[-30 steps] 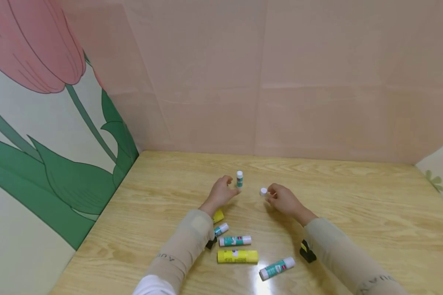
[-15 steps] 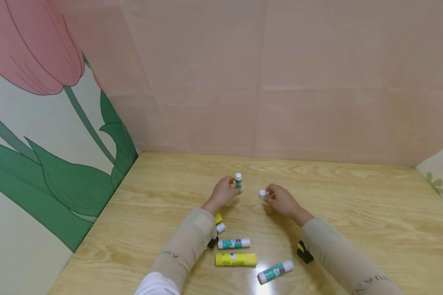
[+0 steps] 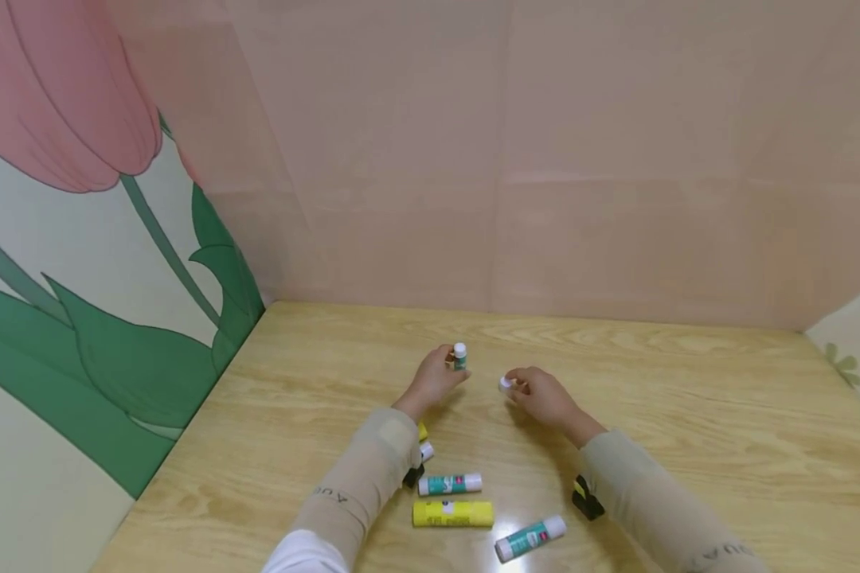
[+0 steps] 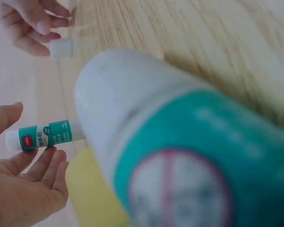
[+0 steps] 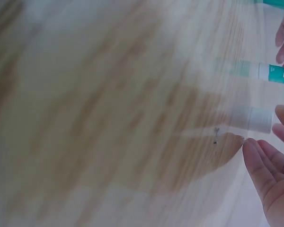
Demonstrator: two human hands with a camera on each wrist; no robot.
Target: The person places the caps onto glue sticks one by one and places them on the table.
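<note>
A small white-capped teal glue stick [image 3: 460, 357] stands upright near the middle of the table. My left hand [image 3: 433, 379] curves beside it; in the left wrist view the fingers [image 4: 40, 168] lie along one side and the thumb stands off the other. A short white cap [image 3: 506, 384] sits to the right, with my right hand [image 3: 545, 395] reaching around it. In the right wrist view that cap [image 5: 261, 120] stands between thumb and fingers, without a clear pinch.
Nearer lie a teal glue stick [image 3: 450, 485], a yellow glue stick [image 3: 453, 514] and a tilted teal one [image 3: 530, 539]. Another white-ended stick [image 3: 426, 452] and a yellow piece [image 3: 422, 431] are partly behind my left sleeve. A pink backdrop [image 3: 494, 159] rises behind the table.
Both hands have edged closer: the left comes further around the standing glue stick, and the right fingers reach further over the white cap. The whole view has shifted slightly.
</note>
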